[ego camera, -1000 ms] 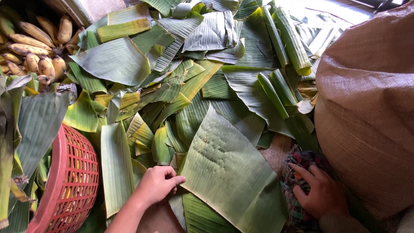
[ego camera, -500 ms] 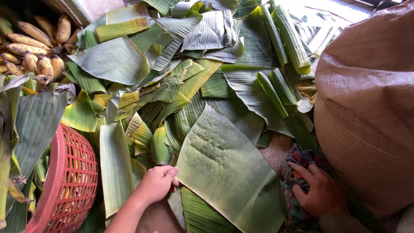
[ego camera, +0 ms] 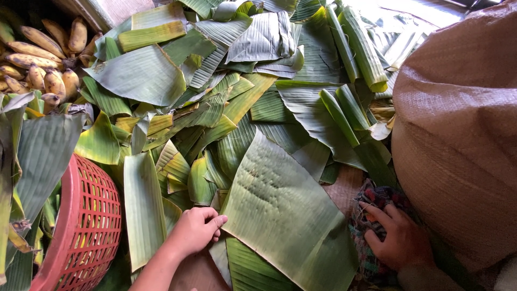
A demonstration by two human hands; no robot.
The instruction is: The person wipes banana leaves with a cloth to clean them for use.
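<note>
Two hands show in the head view, down low. The left hand (ego camera: 196,230) lies curled, with its fingertips (ego camera: 219,221) touching the near left edge of a big banana leaf piece (ego camera: 285,210). I cannot tell if its grip pinches the edge or only rests on it. This leaf piece is wide and flat, green, with fine ribs and little bumps, and its edges are cut straight. It lies in the middle near the bottom, on top of other leaves.

The right hand (ego camera: 396,240) sits on a colourful woven cloth (ego camera: 371,202) at the lower right, fingers bent loosely around it. I cannot tell if they squeeze it tight.

A big brown sack (ego camera: 458,140) of rough woven stuff fills the right side and stands close by the right hand, so there is little room there. A red plastic basket (ego camera: 89,226) with a grid of holes sits at the lower left, near the left arm. Many more leaf pieces (ego camera: 215,97) cover the floor, some flat, some folded, some rolled into tubes (ego camera: 358,46). Yellow spotted bananas (ego camera: 48,59) lie in the top left corner, well apart from both hands.
</note>
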